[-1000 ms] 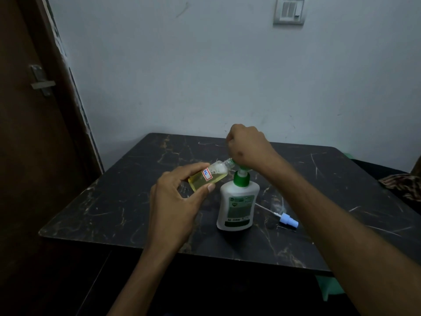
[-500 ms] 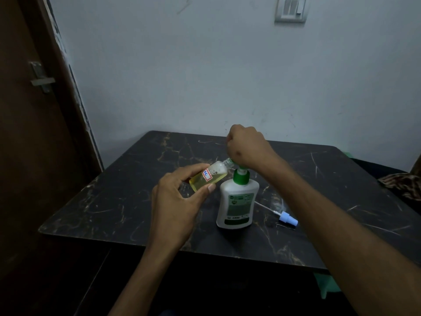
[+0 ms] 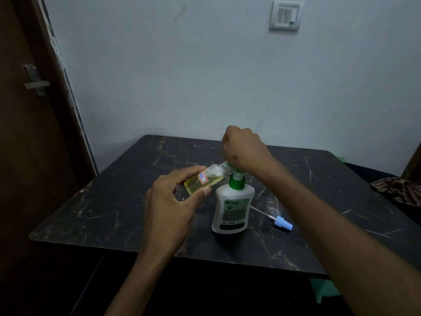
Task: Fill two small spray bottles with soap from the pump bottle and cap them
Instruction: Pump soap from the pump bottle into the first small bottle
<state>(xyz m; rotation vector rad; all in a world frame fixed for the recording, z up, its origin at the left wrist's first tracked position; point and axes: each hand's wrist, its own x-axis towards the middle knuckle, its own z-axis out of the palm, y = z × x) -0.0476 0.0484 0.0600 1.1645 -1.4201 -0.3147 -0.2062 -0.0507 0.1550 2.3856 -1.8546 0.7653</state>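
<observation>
A white pump bottle (image 3: 232, 208) with a green collar stands on the dark marble-patterned table (image 3: 114, 213). My right hand (image 3: 243, 149) is curled over its pump head, which is hidden under the fist. My left hand (image 3: 170, 201) pinches a small clear spray bottle (image 3: 204, 180), tilted with its open neck against the pump spout. Yellow soap with bubbles fills most of it, and it carries a small red-bordered label. A light blue spray cap (image 3: 282, 224) with a long dip tube lies on the table right of the pump bottle.
The table stands against a pale wall with a switch plate (image 3: 286, 14). A dark wooden door with a latch (image 3: 36, 83) is at the left. A patterned cloth (image 3: 398, 189) lies beyond the table's right edge.
Both hands stay in place at the pump bottle. The pump head has risen slightly under my right hand.
</observation>
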